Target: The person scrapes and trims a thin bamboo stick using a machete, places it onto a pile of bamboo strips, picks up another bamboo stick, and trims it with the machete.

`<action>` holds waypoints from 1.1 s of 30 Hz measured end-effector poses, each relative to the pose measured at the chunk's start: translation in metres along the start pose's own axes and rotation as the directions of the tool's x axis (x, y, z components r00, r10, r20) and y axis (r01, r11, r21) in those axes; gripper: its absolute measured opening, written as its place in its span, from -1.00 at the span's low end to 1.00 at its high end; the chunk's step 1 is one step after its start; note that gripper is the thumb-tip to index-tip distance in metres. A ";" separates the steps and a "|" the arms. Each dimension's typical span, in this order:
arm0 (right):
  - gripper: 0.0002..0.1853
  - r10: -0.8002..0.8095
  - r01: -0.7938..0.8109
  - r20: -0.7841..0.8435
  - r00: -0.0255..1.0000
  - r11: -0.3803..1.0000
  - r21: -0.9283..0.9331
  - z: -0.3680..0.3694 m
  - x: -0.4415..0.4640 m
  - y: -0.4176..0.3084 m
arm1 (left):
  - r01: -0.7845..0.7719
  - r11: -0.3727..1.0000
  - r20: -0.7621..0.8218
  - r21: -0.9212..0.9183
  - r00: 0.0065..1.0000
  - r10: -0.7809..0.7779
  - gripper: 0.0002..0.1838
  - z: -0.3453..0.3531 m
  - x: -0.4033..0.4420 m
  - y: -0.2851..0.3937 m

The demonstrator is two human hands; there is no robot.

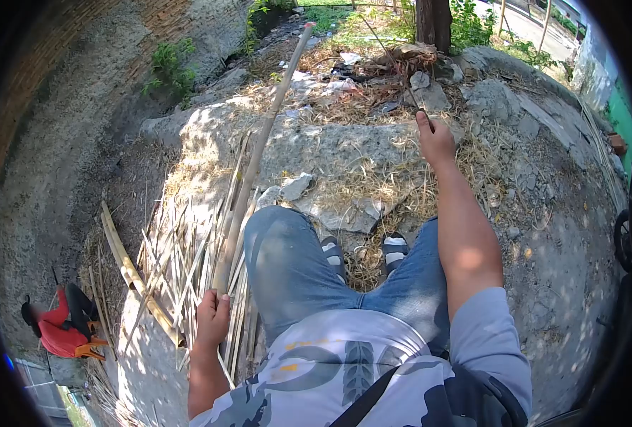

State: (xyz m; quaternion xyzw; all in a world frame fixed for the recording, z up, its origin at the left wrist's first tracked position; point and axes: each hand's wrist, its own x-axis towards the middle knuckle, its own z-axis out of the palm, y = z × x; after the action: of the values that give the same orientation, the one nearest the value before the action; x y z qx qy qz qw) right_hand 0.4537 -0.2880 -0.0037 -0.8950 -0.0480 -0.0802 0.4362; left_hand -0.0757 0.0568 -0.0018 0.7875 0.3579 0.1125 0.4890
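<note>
My left hand (pixel 212 320) is closed around the near end of a long pale bamboo pole (pixel 259 146). The pole slants up and away past my left knee, and its far tip is reddish. Held out at the front right, my right hand (pixel 437 141) grips a long, thin, dark blade, seemingly a knife (pixel 390 60), pointing up and to the left. Many split bamboo strips (pixel 191 263) lie in a pile beside my left leg. Between my feet and on the step ahead are dry, curled shavings (pixel 380 181).
Thicker bamboo pieces (pixel 141 285) lie to the left of the strips. Further left, a person in a red top (pixel 59 331) sits on an orange chair (pixel 91 347). Ahead are a rough concrete ledge (pixel 316 146), loose rocks (pixel 298 186) and a tree trunk (pixel 433 25).
</note>
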 end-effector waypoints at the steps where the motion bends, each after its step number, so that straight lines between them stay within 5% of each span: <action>1: -0.15 0.006 -0.006 0.002 1.000 1.000 0.020 0.000 0.001 -0.001 | 0.021 0.998 -0.001 0.051 1.000 -0.021 -0.87 0.007 -0.004 0.015; 2: -0.16 -0.004 0.004 0.000 1.000 1.000 0.031 -0.001 0.001 -0.002 | 0.041 0.994 -0.003 0.102 0.999 -0.041 -0.85 0.010 -0.005 0.023; 3: -0.18 -0.012 0.012 -0.002 1.000 0.999 0.042 -0.004 -0.003 -0.007 | -0.110 0.961 0.011 0.254 0.994 0.111 -0.81 0.010 -0.002 0.019; 7: -0.25 -0.160 0.160 -0.040 0.986 0.987 0.017 -0.010 -0.016 -0.024 | -0.224 0.956 -0.020 0.188 0.973 0.231 -0.73 0.024 0.007 0.002; 10: -0.30 -0.348 0.348 0.018 0.937 0.937 0.005 -0.009 -0.032 -0.042 | -0.068 0.994 0.024 0.087 0.998 0.066 -0.69 0.041 0.010 0.017; 16: -0.42 -0.796 0.819 0.191 0.574 0.560 -0.125 0.001 -0.076 -0.083 | -0.074 0.996 0.164 -0.043 0.983 0.080 -0.66 0.069 0.027 0.043; 19: -0.48 -0.884 0.915 0.236 0.403 0.388 -0.108 0.010 -0.088 -0.087 | -0.114 0.992 0.180 -0.056 0.976 0.122 -0.65 0.067 0.031 0.050; 22: -0.49 -0.839 0.881 0.269 0.473 0.454 -0.133 0.007 -0.078 -0.080 | -0.169 0.984 0.154 0.056 0.975 0.159 -0.64 0.055 0.027 0.044; 25: -0.47 -0.516 0.581 0.292 0.805 0.786 -0.212 0.003 -0.057 -0.067 | -0.147 0.963 0.096 0.227 0.987 0.128 -0.63 0.045 0.013 0.047; 27: -0.44 -0.381 0.433 0.229 0.896 0.866 -0.251 -0.001 -0.043 -0.058 | -0.115 0.955 0.031 0.274 0.993 0.111 -0.63 0.039 0.003 0.047; 33: -0.39 -0.368 0.398 0.177 0.913 0.899 -0.182 0.003 -0.044 -0.050 | -0.133 0.964 0.050 0.229 0.991 0.125 -0.68 0.042 0.006 0.031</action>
State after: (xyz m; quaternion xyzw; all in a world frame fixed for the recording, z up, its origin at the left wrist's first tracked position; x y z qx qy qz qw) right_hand 0.4033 -0.2554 0.0253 -0.9129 -0.2448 -0.1071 0.3087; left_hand -0.0354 0.0231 0.0021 0.8628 0.3078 0.0877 0.3914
